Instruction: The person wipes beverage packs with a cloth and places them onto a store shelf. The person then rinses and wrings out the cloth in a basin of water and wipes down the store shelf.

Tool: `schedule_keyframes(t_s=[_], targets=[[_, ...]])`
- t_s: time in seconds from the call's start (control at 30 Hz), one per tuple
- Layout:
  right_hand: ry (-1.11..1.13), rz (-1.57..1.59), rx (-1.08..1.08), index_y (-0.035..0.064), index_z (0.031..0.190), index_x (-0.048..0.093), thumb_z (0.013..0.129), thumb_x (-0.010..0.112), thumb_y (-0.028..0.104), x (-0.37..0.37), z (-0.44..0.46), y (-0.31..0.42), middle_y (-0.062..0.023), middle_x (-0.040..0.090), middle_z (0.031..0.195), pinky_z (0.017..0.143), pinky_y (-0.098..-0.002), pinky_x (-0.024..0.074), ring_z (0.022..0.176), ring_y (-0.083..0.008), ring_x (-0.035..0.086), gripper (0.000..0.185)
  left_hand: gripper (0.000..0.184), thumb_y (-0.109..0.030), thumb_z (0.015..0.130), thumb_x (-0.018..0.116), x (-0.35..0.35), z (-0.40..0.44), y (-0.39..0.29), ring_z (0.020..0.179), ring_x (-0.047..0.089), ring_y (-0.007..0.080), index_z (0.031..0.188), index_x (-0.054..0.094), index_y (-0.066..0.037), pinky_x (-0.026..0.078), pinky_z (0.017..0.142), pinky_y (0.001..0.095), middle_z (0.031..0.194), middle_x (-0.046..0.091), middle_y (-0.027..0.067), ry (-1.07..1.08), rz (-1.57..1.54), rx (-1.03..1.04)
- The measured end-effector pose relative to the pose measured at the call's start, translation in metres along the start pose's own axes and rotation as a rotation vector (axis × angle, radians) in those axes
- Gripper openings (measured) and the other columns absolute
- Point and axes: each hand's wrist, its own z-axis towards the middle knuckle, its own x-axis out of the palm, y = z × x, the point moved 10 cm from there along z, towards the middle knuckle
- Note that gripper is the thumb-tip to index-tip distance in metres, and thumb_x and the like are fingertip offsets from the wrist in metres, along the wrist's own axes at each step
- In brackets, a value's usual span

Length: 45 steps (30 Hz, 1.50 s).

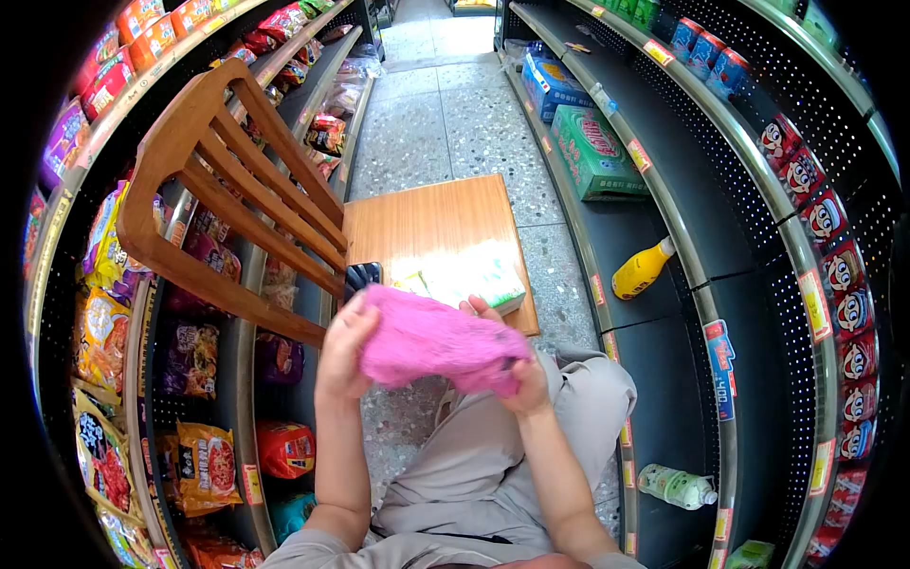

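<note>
A pink cloth [436, 341], a little blurred, is stretched between my two hands above my lap. My left hand [346, 351] is closed round its left end. At the lower right end, my right hand [526, 379] grips the cloth, with some fingers showing behind its upper edge. Just beyond the cloth is a wooden chair seat [427, 218]. On the seat lie a white and green pack [493, 284], partly hidden, and a dark object [362, 277] by the backrest.
The chair's slatted back [246, 199] rises on the left, beside shelves of packaged snacks [207, 465]. On the right shelf [616, 237] are a green box [592, 152], a blue box [550, 83], a yellow bottle [640, 273] and a clear bottle [673, 486]. Tiled floor [445, 104] runs ahead.
</note>
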Motion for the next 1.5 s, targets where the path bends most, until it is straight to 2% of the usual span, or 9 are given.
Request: schedule_keyframes(t_s=[0.27,0.37,0.5,0.73,0.83,1.03,1.1,1.33,1.5], targets=[[-0.317,0.037,-0.008,-0.0016,0.115,0.055,0.092,0.059,0.027,-0.110,0.021,0.075,-0.0151,0.064,0.104,0.085,-0.0416,0.0523,0.098,-0.0273,0.063,0.038,0.028,-0.013,0.095,0.062,-0.068,-0.012,0.062,0.090,0.057,0.0081,0.117,0.057,0.004,0.048,0.079,0.0232,0.103,0.062,0.0065,-0.360,0.621,0.056],[-0.620,-0.844,-0.052,0.0050,0.117,0.056,0.093,0.058,0.030,-0.115,0.052,0.126,-0.0059,0.059,0.093,0.070,-0.0295,0.0496,0.081,-0.0128,0.057,0.034,0.039,-0.019,0.095,0.062,-0.076,-0.008,0.067,0.101,0.057,0.0132,0.125,0.052,0.005,0.047,0.087,0.0273,0.118,0.059,0.0133,-0.392,0.639,0.049],[-0.347,-1.323,0.499,0.0020,0.108,0.064,0.090,0.064,0.035,-0.112,0.093,0.076,-0.0037,0.064,0.082,0.053,-0.0288,0.0468,0.061,-0.0103,0.056,0.038,0.048,-0.029,0.098,0.056,-0.073,0.009,0.094,0.108,0.055,0.0165,0.131,0.049,0.005,0.043,0.092,0.0293,0.120,0.061,0.0142,-0.301,0.570,-0.128],[-0.102,-1.254,0.507,0.0008,0.084,0.071,0.076,0.076,0.026,-0.122,0.112,0.039,-0.0029,0.063,0.065,0.054,-0.0284,0.0463,0.057,-0.0089,0.055,0.027,0.041,-0.019,0.099,0.056,-0.063,0.026,0.094,0.106,0.056,0.0146,0.130,0.050,0.006,0.044,0.092,0.0304,0.120,0.060,0.0096,-0.258,0.480,-0.010],[-0.137,-1.299,0.750,-0.0034,0.111,0.067,0.079,0.076,0.020,-0.117,0.092,0.045,0.0008,0.061,0.070,0.058,-0.0274,0.0466,0.062,-0.0081,0.055,0.041,0.042,-0.012,0.097,0.058,-0.049,0.029,0.079,0.105,0.056,0.0144,0.133,0.048,0.006,0.045,0.091,0.0292,0.119,0.060,0.0102,-0.225,0.482,0.124],[-0.246,-1.209,0.107,-0.0007,0.116,0.063,0.073,0.076,0.011,-0.103,0.081,0.075,-0.0047,0.069,0.087,0.065,-0.0278,0.0519,0.070,-0.0091,0.062,0.047,0.065,0.010,0.088,0.056,-0.036,0.032,0.072,0.128,0.045,0.0208,0.144,0.026,0.000,0.046,0.099,0.0317,0.137,0.042,0.0128,-0.114,0.383,0.241],[-0.224,-1.308,0.140,0.0000,0.125,0.058,0.072,0.077,0.008,-0.106,0.074,0.073,-0.0093,0.069,0.108,0.086,-0.0289,0.0507,0.096,-0.0153,0.064,0.057,0.070,0.014,0.084,0.056,-0.047,0.034,0.083,0.131,0.042,0.0225,0.144,0.024,-0.001,0.038,0.108,0.0341,0.138,0.041,0.0132,-0.111,0.394,0.254],[-0.152,-1.439,0.136,0.0054,0.137,0.051,0.071,0.077,0.015,-0.107,0.053,0.073,-0.0168,0.069,0.111,0.087,-0.0332,0.0511,0.103,-0.0251,0.068,0.072,0.079,0.017,0.079,0.062,-0.063,0.021,0.104,0.139,0.032,0.0247,0.143,0.020,-0.002,0.031,0.114,0.0373,0.154,0.022,0.0148,-0.118,0.442,0.323],[-0.172,-1.527,0.188,0.0065,0.134,0.055,0.074,0.075,0.024,-0.114,0.045,0.062,-0.0211,0.069,0.104,0.081,-0.0345,0.0513,0.096,-0.0293,0.069,0.066,0.068,0.005,0.081,0.072,-0.063,0.025,0.103,0.119,0.051,0.0203,0.138,0.036,0.001,0.041,0.102,0.0336,0.133,0.049,0.0126,-0.186,0.574,0.162]])
